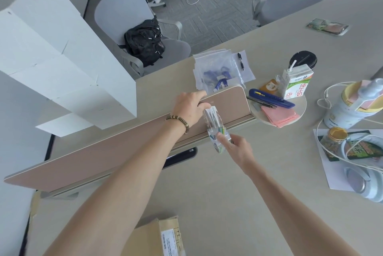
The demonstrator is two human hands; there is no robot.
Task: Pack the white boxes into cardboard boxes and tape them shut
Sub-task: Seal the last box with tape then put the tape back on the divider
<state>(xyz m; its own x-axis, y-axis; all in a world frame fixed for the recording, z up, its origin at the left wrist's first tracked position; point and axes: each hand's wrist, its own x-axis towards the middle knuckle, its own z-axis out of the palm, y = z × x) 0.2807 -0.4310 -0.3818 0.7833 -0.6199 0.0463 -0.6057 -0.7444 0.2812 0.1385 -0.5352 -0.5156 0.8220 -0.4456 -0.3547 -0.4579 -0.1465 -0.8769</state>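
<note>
- The roll of clear tape (pixel 215 131) stands on edge between the 2 hands, just in front of the tan desk divider (pixel 124 148), above the beige table (pixel 207 193).
- The right hand (pixel 234 148) holds the lower part of the roll, thumb and fingers curled round its printed core.
- The left hand (pixel 189 108), a beaded bracelet (pixel 179 122) on its wrist, reaches to the top of the roll; its fingers are curled at the roll's upper edge by the divider's rim. Whether they pinch the tape's free end or only touch it cannot be told.
- A stack of white boxes (pixel 62 59) stands well apart on the far left, behind the divider.
- A cardboard box (pixel 157 237) with a shipping label lies at the bottom edge, near the left forearm and well below both hands.
- To the right of the divider's end, a round tray (pixel 300 110) carries a blue utility knife (pixel 271 97), pink paper and a milk carton (pixel 294 81).
- Clear zip bags (pixel 219 69) lie just beyond the left hand, behind the divider.
- White headphones (pixel 362 179) lie at the far right.
</note>
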